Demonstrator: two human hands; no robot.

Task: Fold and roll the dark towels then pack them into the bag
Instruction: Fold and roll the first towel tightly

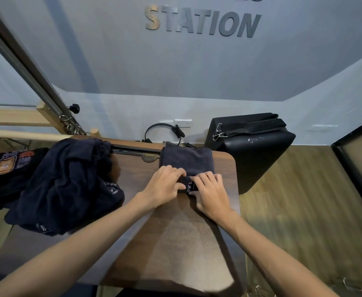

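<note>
Under both hands, dark towel (187, 162) lay folded flat on table (171, 236), near end rolled. Left hand (165, 186) and right hand (211, 192) gripped roll, fingers curled.

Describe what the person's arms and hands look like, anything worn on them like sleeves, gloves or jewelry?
Both forearms are bare right down to the picture's lower edge, with no sleeves in view. The left hand and right hand wear no gloves, and no watch, bracelet or ring shows on the wrists or fingers.
</note>
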